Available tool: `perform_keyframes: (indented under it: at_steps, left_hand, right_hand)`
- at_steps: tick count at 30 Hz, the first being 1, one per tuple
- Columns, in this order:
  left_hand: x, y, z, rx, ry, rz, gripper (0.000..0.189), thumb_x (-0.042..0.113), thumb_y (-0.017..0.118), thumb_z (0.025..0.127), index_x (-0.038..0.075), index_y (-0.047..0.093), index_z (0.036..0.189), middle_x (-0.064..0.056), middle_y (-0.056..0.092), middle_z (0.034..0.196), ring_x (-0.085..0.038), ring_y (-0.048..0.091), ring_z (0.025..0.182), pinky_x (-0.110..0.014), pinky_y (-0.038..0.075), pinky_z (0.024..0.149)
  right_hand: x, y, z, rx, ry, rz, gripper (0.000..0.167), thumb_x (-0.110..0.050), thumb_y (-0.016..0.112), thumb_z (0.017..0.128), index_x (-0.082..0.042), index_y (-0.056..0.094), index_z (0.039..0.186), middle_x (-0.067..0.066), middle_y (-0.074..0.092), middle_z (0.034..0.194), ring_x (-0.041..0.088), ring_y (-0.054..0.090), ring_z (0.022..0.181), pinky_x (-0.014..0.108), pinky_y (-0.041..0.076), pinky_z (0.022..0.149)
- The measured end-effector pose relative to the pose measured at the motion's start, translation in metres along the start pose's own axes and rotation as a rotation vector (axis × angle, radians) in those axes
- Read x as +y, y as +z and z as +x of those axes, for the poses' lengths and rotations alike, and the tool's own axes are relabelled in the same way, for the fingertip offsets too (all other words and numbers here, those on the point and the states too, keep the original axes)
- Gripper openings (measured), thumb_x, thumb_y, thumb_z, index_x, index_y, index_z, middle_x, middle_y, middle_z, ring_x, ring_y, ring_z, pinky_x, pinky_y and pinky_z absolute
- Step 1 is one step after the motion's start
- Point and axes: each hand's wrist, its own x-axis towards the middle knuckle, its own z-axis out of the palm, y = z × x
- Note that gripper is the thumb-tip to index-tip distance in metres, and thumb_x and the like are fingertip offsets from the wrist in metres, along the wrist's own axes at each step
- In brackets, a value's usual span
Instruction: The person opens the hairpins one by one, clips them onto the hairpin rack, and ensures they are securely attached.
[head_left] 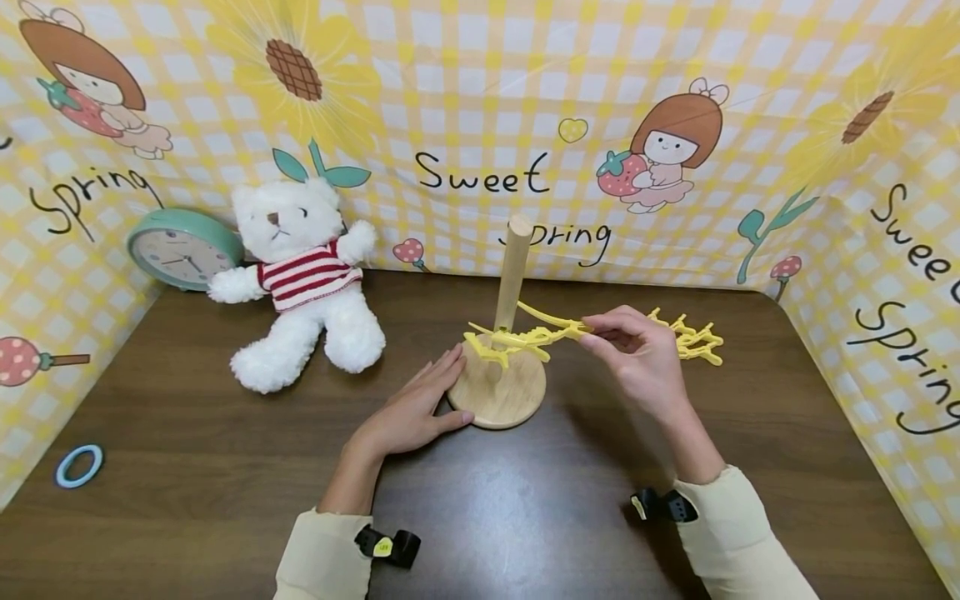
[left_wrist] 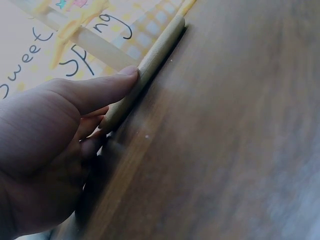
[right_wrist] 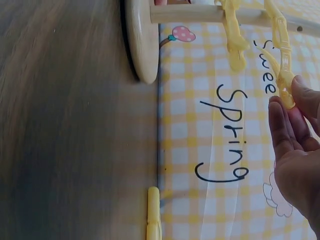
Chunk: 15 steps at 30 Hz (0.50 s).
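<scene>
A round wooden base (head_left: 498, 402) with an upright wooden post (head_left: 513, 267) stands mid-table. My left hand (head_left: 412, 408) rests against the base's left rim, fingers stretched along the edge and thumb at the front. In the left wrist view the thumb presses the rim of the base (left_wrist: 150, 62). Between thumb and fingertips, my right hand (head_left: 637, 354) pinches the end of a yellow branch-shaped plastic piece (right_wrist: 285, 60). That piece reaches left to the post, its prongs overlapping it in the head view. Lower down, another yellow piece (right_wrist: 234, 37) sits at the post.
More yellow pieces (head_left: 701, 343) lie on the table behind the right hand. A white teddy bear (head_left: 303, 275) in a striped shirt and a green clock (head_left: 183, 248) are at the back left. A blue ring (head_left: 78, 466) lies at the left. Printed cloth walls enclose the table.
</scene>
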Motion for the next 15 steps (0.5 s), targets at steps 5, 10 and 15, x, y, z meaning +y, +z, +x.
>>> perform_keyframes:
  at_steps: [5,10,15]
  left_hand:
    - [0.0,-0.001,0.0,0.009,0.006,0.003,0.082,0.03,0.068,0.099,-0.003,0.023,0.159,-0.011,0.009,0.169,-0.031,0.007,0.155,-0.046,0.008,0.125]
    - [0.001,-0.002,0.0,0.003,0.002,0.004,0.082,0.03,0.068,0.099,-0.003,0.023,0.159,-0.012,0.009,0.169,-0.032,0.007,0.155,-0.047,0.008,0.125]
    - [0.0,0.0,0.001,0.001,-0.001,0.0,0.082,0.03,0.068,0.099,-0.003,0.023,0.159,-0.012,0.009,0.169,-0.032,0.008,0.155,-0.047,0.008,0.125]
  right_hand:
    - [-0.002,0.006,0.003,-0.037,-0.009,-0.004,0.019,0.019,0.075,0.08,0.01,0.075,0.097,0.022,0.069,0.089,0.01,0.066,0.08,0.019,0.057,0.069]
    - [-0.005,0.013,0.003,-0.04,-0.011,0.004,0.019,0.018,0.076,0.08,0.01,0.075,0.097,0.022,0.069,0.089,0.01,0.067,0.08,0.019,0.057,0.069]
    - [-0.005,0.019,0.003,-0.048,-0.001,0.002,0.019,0.016,0.077,0.081,0.008,0.076,0.098,0.02,0.069,0.091,0.011,0.066,0.081,0.02,0.057,0.071]
